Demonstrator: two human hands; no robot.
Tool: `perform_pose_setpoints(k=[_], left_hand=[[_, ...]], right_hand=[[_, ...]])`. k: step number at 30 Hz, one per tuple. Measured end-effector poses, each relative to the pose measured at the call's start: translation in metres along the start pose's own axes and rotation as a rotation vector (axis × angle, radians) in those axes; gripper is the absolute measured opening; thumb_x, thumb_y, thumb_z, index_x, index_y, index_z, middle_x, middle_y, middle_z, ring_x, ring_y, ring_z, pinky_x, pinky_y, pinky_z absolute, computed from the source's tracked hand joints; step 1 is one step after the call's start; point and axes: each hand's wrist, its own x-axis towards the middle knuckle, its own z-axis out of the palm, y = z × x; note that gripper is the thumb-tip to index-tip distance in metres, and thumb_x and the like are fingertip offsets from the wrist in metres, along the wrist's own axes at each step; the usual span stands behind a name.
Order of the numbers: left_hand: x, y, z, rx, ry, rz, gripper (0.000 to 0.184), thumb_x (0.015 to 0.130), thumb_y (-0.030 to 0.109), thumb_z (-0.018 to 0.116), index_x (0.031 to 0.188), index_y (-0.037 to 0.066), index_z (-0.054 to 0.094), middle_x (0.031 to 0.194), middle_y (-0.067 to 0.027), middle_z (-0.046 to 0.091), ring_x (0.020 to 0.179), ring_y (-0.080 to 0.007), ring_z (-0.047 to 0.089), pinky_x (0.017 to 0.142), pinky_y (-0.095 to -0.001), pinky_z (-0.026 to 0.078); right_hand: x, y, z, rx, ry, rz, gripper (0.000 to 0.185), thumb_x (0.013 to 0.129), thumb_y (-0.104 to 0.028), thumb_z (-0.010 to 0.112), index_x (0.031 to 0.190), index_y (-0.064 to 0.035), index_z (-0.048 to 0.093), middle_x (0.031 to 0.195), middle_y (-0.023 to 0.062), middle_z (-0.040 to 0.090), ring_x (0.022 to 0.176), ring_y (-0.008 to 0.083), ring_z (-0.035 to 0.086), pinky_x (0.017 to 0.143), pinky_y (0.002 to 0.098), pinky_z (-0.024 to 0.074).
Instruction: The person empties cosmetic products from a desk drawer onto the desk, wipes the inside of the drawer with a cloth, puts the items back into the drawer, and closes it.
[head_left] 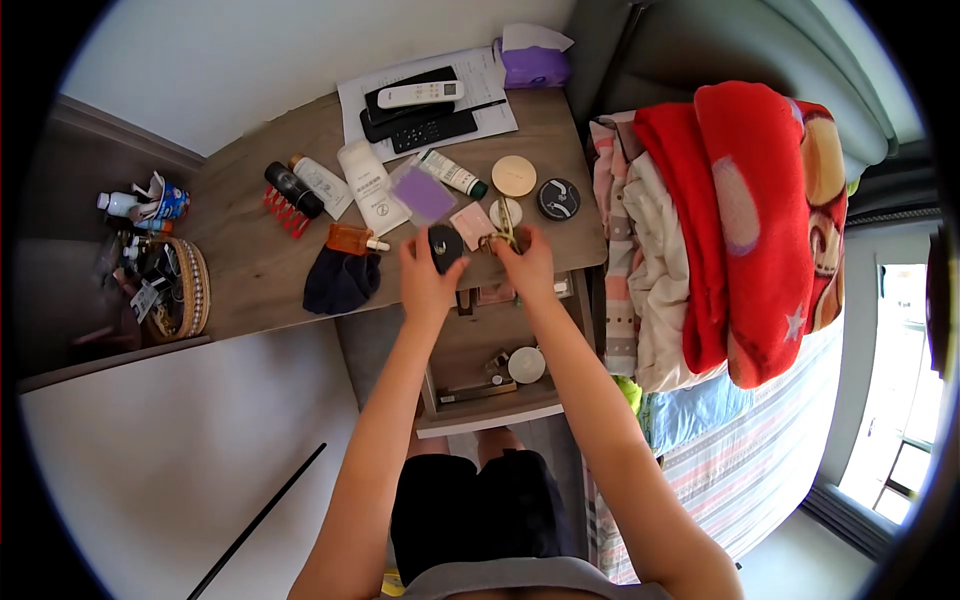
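My left hand (428, 285) grips a round black compact (446, 247) near the desk's front edge. To its right, the fingers of my right hand (527, 266) are closed on a gold-coloured metal eyelash curler (505, 228). A pink square packet (471, 226) lies between the hands. Just beyond are a small round white case (506, 212), a cream round compact (513, 176) and a black round case with white markings (558, 199). Below both hands, the drawer (485, 412) is pulled out, holding a round white lid (526, 365) and several small items.
Tubes, a purple square pouch (424, 193), an orange bottle (352, 239) and a dark cloth (340, 280) lie left. Remotes on papers (490, 65) and purple wipes (533, 62) are behind. A wicker basket (194, 290) stands far left. Folded red blankets (745, 220) lie on the bed.
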Motion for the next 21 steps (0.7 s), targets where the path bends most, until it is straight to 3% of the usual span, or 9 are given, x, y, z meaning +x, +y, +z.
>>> perform_pose_setpoints(k=[2, 4, 6, 8, 11, 14, 17, 19, 21], left_hand=[[0.013, -0.007, 0.003, -0.159, 0.055, -0.001, 0.047, 0.076, 0.016, 0.065, 0.118, 0.006, 0.046, 0.112, -0.0171, 0.043, 0.091, -0.033, 0.054, 0.074, -0.0369, 0.047], [0.012, 0.001, -0.01, -0.048, 0.136, 0.03, 0.041, 0.079, 0.011, 0.061, 0.117, 0.007, 0.047, 0.114, -0.0173, 0.043, 0.088, -0.0322, 0.054, 0.073, -0.0362, 0.046], [0.001, -0.003, -0.013, -0.002, 0.246, 0.171, 0.032, 0.08, 0.007, 0.058, 0.11, 0.006, 0.05, 0.112, -0.0155, 0.046, 0.078, -0.0287, 0.055, 0.068, -0.035, 0.046], [-0.032, -0.006, -0.011, -0.15, 0.004, 0.068, 0.028, 0.079, 0.006, 0.057, 0.106, 0.006, 0.051, 0.109, -0.0141, 0.048, 0.073, -0.0268, 0.056, 0.066, -0.0338, 0.046], [-0.086, -0.004, -0.005, -0.257, -0.238, -0.009, 0.022, 0.078, 0.003, 0.055, 0.1, 0.006, 0.053, 0.102, -0.0122, 0.053, 0.068, -0.025, 0.057, 0.065, -0.0312, 0.047], [-0.13, -0.016, 0.01, -0.278, -0.485, 0.017, 0.035, 0.074, 0.005, 0.057, 0.109, 0.012, 0.054, 0.113, -0.013, 0.05, 0.085, -0.0265, 0.056, 0.07, -0.0346, 0.048], [-0.155, -0.015, 0.016, -0.14, -0.667, 0.156, 0.045, 0.072, 0.008, 0.058, 0.115, 0.018, 0.053, 0.121, -0.013, 0.046, 0.097, -0.0294, 0.052, 0.075, -0.039, 0.049], [-0.167, -0.013, 0.027, -0.009, -0.749, 0.168, 0.05, 0.07, 0.011, 0.059, 0.118, 0.021, 0.053, 0.124, -0.0128, 0.044, 0.103, -0.0317, 0.049, 0.079, -0.0417, 0.048], [-0.17, -0.016, 0.04, 0.025, -0.744, 0.114, 0.043, 0.073, 0.012, 0.059, 0.115, 0.023, 0.055, 0.123, -0.0131, 0.046, 0.102, -0.0327, 0.05, 0.082, -0.0414, 0.047]], right_hand=[[0.005, -0.014, -0.005, -0.178, 0.036, -0.107, 0.046, 0.069, -0.028, 0.071, 0.101, 0.0021, 0.057, 0.111, 0.0198, 0.052, 0.097, 0.0326, 0.054, 0.075, 0.0381, 0.0463], [0.008, -0.019, -0.01, -0.332, 0.078, -0.169, 0.045, 0.068, -0.026, 0.073, 0.1, 0.0013, 0.058, 0.11, 0.0186, 0.056, 0.094, 0.0289, 0.057, 0.072, 0.0363, 0.0471], [0.017, -0.001, -0.012, -0.149, -0.047, -0.081, 0.046, 0.066, -0.023, 0.073, 0.103, -0.0007, 0.057, 0.103, 0.0163, 0.058, 0.091, 0.0322, 0.058, 0.074, 0.0369, 0.0472], [0.02, 0.009, -0.012, 0.123, -0.143, 0.083, 0.044, 0.065, -0.015, 0.073, 0.104, -0.0005, 0.057, 0.098, 0.0158, 0.06, 0.088, 0.0309, 0.06, 0.073, 0.033, 0.0485], [0.016, 0.013, -0.012, 0.553, -0.151, 0.127, 0.036, 0.069, -0.006, 0.067, 0.103, 0.0006, 0.058, 0.102, 0.0169, 0.059, 0.09, 0.0267, 0.061, 0.071, 0.0282, 0.0486], [0.004, 0.015, -0.02, 0.627, 0.083, -0.091, 0.026, 0.074, 0.0, 0.059, 0.099, 0.0002, 0.059, 0.096, 0.0162, 0.06, 0.083, 0.0243, 0.062, 0.067, 0.026, 0.0482], [-0.036, 0.024, -0.051, 0.128, 0.175, -0.296, 0.021, 0.077, 0.002, 0.052, 0.097, -0.0021, 0.059, 0.093, 0.0136, 0.059, 0.078, 0.0241, 0.062, 0.064, 0.0286, 0.048], [-0.07, 0.058, -0.053, 0.033, -0.037, -0.15, 0.018, 0.078, -0.001, 0.053, 0.094, -0.0045, 0.059, 0.094, 0.0121, 0.059, 0.079, 0.0264, 0.061, 0.062, 0.032, 0.0477], [-0.096, 0.088, -0.047, -0.187, -0.329, -0.015, 0.02, 0.074, -0.006, 0.057, 0.094, -0.0058, 0.06, 0.097, 0.0124, 0.059, 0.084, 0.0293, 0.06, 0.065, 0.0359, 0.0488]])
